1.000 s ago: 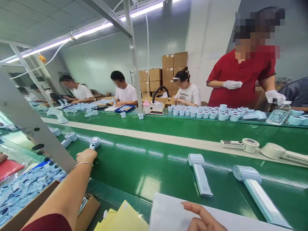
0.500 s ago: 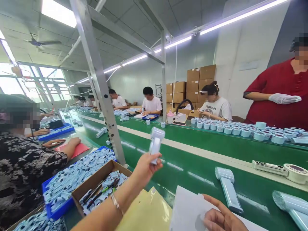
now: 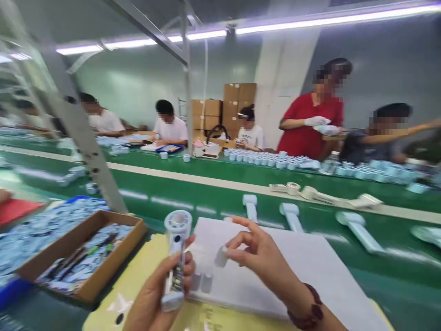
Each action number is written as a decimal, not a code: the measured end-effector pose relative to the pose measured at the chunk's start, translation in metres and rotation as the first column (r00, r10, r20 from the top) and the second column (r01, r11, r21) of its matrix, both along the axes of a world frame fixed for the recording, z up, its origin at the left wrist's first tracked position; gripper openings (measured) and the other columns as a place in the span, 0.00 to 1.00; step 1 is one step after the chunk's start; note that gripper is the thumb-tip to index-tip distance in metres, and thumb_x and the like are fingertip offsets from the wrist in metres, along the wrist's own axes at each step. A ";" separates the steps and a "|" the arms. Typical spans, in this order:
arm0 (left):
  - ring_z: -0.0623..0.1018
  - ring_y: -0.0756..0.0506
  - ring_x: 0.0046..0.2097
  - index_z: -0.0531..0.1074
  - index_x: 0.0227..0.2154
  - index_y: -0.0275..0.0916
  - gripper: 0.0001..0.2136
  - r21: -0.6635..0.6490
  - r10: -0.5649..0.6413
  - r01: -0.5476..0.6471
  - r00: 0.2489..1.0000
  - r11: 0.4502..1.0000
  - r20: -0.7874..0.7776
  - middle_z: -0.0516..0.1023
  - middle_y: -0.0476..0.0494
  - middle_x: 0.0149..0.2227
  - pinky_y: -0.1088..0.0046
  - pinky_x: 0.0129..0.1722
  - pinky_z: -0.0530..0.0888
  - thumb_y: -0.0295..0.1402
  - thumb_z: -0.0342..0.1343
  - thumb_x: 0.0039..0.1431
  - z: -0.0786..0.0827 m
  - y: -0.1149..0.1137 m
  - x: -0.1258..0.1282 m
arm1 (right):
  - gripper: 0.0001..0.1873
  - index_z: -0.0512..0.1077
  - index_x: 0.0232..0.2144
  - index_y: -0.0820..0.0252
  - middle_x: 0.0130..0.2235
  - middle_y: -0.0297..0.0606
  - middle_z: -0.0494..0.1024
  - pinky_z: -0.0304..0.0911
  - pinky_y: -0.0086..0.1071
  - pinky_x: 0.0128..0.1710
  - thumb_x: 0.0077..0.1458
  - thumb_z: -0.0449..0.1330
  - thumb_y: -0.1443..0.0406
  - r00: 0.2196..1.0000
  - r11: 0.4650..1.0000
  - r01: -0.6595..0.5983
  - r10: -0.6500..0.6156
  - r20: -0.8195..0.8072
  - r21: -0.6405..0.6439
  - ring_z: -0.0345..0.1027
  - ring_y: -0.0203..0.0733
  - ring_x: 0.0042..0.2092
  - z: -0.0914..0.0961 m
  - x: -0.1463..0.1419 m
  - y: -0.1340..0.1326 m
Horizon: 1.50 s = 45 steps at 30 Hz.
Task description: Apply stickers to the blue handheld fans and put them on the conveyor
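Note:
My left hand (image 3: 161,294) is closed round the handle of a pale blue handheld fan (image 3: 175,257), held upright with its round head on top, over a yellow sheet (image 3: 138,280). My right hand (image 3: 258,253) hovers beside the fan, thumb and forefinger pinching a small pale piece (image 3: 220,257) I cannot make out, the other fingers raised. Under both hands lies a white sheet (image 3: 310,271) bearing a few small pale stickers (image 3: 203,281). The picture is smeared by motion.
A cardboard box (image 3: 113,257) of small blue parts and tools stands at my left, a blue tray (image 3: 10,289) behind it. Several more fans (image 3: 358,227) lie on the green conveyor belt (image 3: 213,202). Other people work across the belt, behind rows of round blue parts (image 3: 268,161). A slanted metal post (image 3: 86,147) rises at left.
My left hand picked the fan off the belt and brought it in front of me. My right hand rose from the white sheet with a small piece pinched. The view swung right.

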<state>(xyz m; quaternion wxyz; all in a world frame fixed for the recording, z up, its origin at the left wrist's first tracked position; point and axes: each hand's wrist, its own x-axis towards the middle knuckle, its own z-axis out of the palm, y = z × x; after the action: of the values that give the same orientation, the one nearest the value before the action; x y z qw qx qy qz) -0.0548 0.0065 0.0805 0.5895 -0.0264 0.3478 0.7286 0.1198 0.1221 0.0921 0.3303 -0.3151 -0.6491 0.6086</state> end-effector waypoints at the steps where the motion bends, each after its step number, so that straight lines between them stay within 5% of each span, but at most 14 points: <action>1: 0.74 0.53 0.23 0.77 0.41 0.32 0.11 -0.043 0.028 -0.026 0.998 0.999 0.051 0.72 0.46 0.26 0.84 0.20 0.74 0.22 0.52 0.60 0.002 0.002 0.001 | 0.40 0.66 0.56 0.60 0.30 0.34 0.79 0.68 0.32 0.34 0.43 0.74 0.56 0.998 0.998 -0.067 0.067 -0.016 0.003 0.75 0.51 0.45 0.003 0.003 -0.012; 5: 0.73 0.54 0.20 0.75 0.41 0.31 0.12 -0.216 0.117 -0.081 0.980 0.973 0.160 0.74 0.42 0.31 0.85 0.17 0.74 0.26 0.47 0.64 0.013 0.007 0.016 | 0.39 0.68 0.57 0.58 0.31 0.35 0.82 0.72 0.37 0.44 0.44 0.77 0.58 0.986 0.988 -0.151 0.147 -0.082 -0.036 0.71 0.54 0.57 0.005 0.003 -0.059; 9: 0.76 0.52 0.22 0.76 0.38 0.35 0.09 -0.304 0.093 -0.047 0.986 0.952 0.140 0.75 0.44 0.31 0.81 0.21 0.77 0.27 0.51 0.64 0.017 0.007 0.033 | 0.41 0.71 0.56 0.57 0.30 0.35 0.82 0.75 0.41 0.46 0.40 0.79 0.56 0.991 0.995 -0.074 0.067 -0.115 -0.062 0.75 0.56 0.53 0.000 -0.005 -0.078; 13: 0.77 0.48 0.23 0.74 0.32 0.35 0.07 -0.262 0.022 -0.010 0.999 0.965 0.042 0.72 0.46 0.28 0.72 0.21 0.81 0.25 0.51 0.63 0.020 0.006 0.042 | 0.42 0.73 0.55 0.54 0.29 0.31 0.81 0.78 0.37 0.42 0.36 0.80 0.62 0.998 0.995 -0.022 0.016 -0.063 -0.096 0.78 0.53 0.47 0.001 -0.011 -0.078; 19: 0.77 0.52 0.24 0.73 0.32 0.33 0.10 -0.261 0.075 -0.067 0.997 0.963 0.023 0.71 0.44 0.30 0.82 0.21 0.76 0.22 0.48 0.65 0.029 0.005 0.047 | 0.44 0.71 0.57 0.51 0.29 0.27 0.81 0.77 0.31 0.41 0.36 0.79 0.70 1.000 0.990 -0.007 0.003 -0.024 -0.142 0.78 0.48 0.47 0.003 -0.011 -0.078; 24: 0.74 0.52 0.23 0.71 0.30 0.34 0.09 -0.225 0.095 -0.081 0.994 0.971 0.053 0.69 0.47 0.27 0.78 0.21 0.76 0.20 0.48 0.64 0.029 0.006 0.050 | 0.44 0.70 0.57 0.51 0.29 0.26 0.81 0.77 0.27 0.39 0.37 0.78 0.72 0.998 0.987 -0.014 0.005 -0.058 -0.160 0.78 0.46 0.49 0.000 -0.012 -0.078; 37: 0.77 0.51 0.26 0.73 0.33 0.34 0.06 -0.182 0.067 -0.059 0.997 0.982 0.034 0.72 0.45 0.28 0.77 0.27 0.80 0.20 0.54 0.61 0.017 0.004 0.047 | 0.42 0.72 0.55 0.52 0.29 0.27 0.81 0.76 0.27 0.37 0.36 0.78 0.72 0.999 0.986 -0.003 -0.003 -0.034 -0.168 0.78 0.47 0.48 0.001 -0.013 -0.079; 45: 0.76 0.51 0.23 0.74 0.32 0.34 0.08 -0.199 0.077 -0.075 0.997 0.977 0.002 0.71 0.46 0.26 0.74 0.26 0.80 0.21 0.51 0.62 0.025 0.005 0.053 | 0.40 0.71 0.56 0.51 0.30 0.29 0.83 0.77 0.31 0.40 0.40 0.77 0.68 0.999 0.993 0.039 -0.041 -0.010 -0.112 0.78 0.48 0.48 0.007 -0.013 -0.083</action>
<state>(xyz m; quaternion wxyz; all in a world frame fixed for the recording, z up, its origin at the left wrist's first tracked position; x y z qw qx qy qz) -0.0016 0.0112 0.1051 0.5574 -0.1017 0.4146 0.7121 0.1064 0.0389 0.0991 0.3284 -0.3422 -0.6054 0.6392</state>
